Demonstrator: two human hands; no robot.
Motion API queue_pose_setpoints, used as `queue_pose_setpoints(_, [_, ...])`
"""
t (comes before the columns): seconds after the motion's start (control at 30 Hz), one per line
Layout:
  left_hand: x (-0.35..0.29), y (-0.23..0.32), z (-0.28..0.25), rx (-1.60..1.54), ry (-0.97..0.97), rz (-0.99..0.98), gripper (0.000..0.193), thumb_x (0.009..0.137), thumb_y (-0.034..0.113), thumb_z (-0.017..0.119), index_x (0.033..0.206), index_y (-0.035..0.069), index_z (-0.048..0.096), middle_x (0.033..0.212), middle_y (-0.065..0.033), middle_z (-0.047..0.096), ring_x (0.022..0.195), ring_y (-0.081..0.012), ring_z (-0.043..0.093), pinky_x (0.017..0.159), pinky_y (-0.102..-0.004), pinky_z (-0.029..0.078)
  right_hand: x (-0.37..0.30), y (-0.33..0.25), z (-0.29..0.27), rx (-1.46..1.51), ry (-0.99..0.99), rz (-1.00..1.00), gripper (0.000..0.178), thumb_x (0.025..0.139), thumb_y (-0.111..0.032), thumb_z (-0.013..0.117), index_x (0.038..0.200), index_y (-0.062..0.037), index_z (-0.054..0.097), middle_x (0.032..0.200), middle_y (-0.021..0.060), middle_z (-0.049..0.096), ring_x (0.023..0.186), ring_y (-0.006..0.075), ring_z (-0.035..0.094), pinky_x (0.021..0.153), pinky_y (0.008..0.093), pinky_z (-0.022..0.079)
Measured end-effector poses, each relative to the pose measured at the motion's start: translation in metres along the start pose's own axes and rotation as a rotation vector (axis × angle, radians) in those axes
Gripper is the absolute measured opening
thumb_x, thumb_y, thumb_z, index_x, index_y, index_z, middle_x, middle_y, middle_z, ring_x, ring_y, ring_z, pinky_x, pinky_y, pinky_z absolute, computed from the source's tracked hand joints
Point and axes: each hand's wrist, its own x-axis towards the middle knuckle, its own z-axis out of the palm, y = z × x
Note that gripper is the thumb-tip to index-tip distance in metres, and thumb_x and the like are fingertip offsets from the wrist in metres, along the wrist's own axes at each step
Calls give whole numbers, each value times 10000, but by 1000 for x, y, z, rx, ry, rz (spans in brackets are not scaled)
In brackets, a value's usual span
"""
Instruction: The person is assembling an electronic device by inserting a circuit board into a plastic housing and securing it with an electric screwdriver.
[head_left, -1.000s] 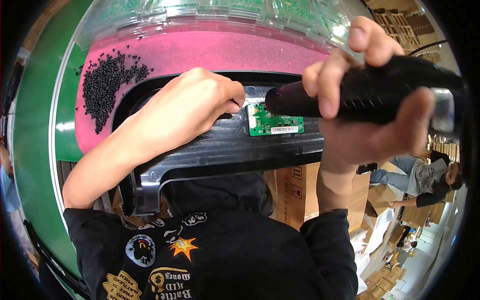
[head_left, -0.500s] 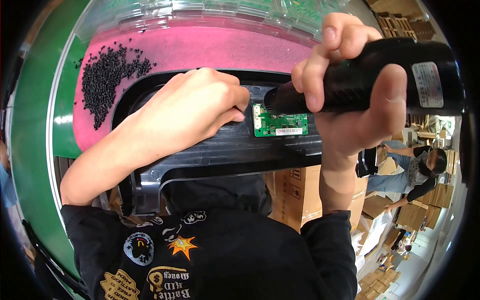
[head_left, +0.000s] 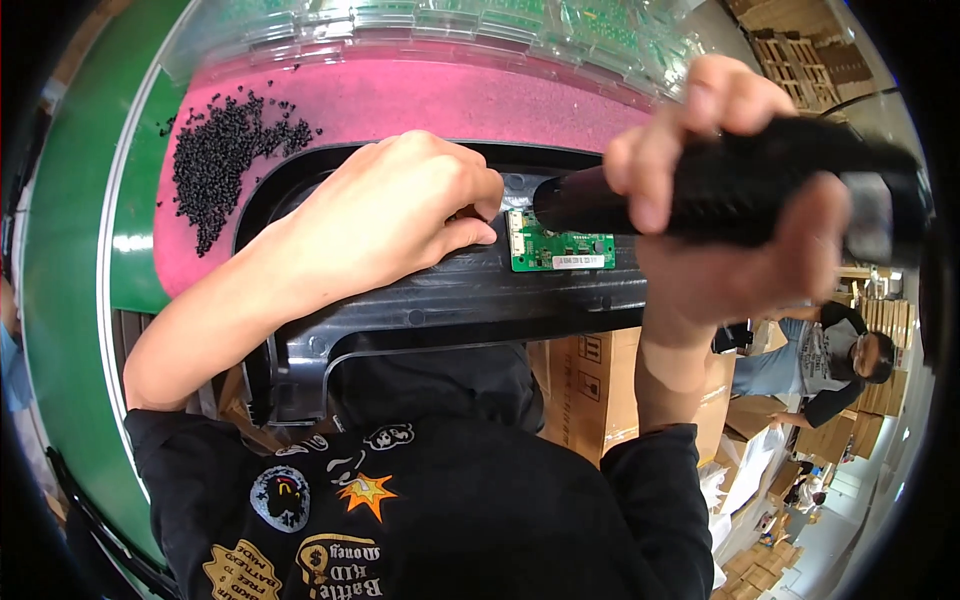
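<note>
The board (head_left: 530, 249) lies in the black casing (head_left: 470, 300). Right of the board, the right hand (head_left: 700, 275) grips a tool (head_left: 745, 185), its nose over the board. Left of the board, the left hand's (head_left: 405, 200) fingers are curled; I cannot tell whether around anything. Above the board stretches a pink mat (head_left: 420, 100).

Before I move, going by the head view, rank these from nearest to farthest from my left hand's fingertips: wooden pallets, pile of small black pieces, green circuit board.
From the left hand:
1. Green circuit board: just right of the fingertips.
2. Pile of small black pieces: to the left, on the pink mat.
3. Wooden pallets: background, upper right.
</note>
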Motion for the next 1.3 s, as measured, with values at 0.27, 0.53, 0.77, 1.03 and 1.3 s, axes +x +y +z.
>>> queue_pose_setpoints(0.27, [6,1,2,-143,89,182,139,782,53,690,854,-19,594,785,-113,613,699,-300,601,608,-360,476,-7,-48,6,17,57,-46,520,757,-505,633,982,-63,477,1028,56,456,475,113,458,554,333,385])
queue_pose_setpoints(0.53, [6,-5,6,-255,15,269,176,745,45,701,844,-11,567,752,-108,577,685,-308,578,598,-377,471,-3,-45,-1,36,-135,43,519,783,-484,638,1008,-50,463,1041,59,432,510,115,521,579,331,431])
queue_pose_setpoints(0.77, [2,0,10,142,38,349,198,668,59,713,791,17,563,742,-80,553,673,-278,583,564,-372,486,-7,-44,17,17,-41,114,575,792,-537,641,1043,-53,459,1058,66,426,509,119,527,580,335,444])
queue_pose_setpoints(1.03, [2,2,14,91,100,386,168,695,71,716,806,19,601,723,-66,589,659,-259,601,555,-362,483,-13,-45,8,-137,-164,58,566,798,-535,638,1007,-43,450,1043,83,434,495,131,535,560,318,452])
queue_pose_setpoints(1.3, [3,5,5,70,122,172,149,802,110,688,772,8,584,671,-101,560,627,-297,576,543,-384,453,-25,-26,16,-86,50,114,596,807,-567,603,1001,-26,448,1009,114,430,473,134,509,541,321,445])
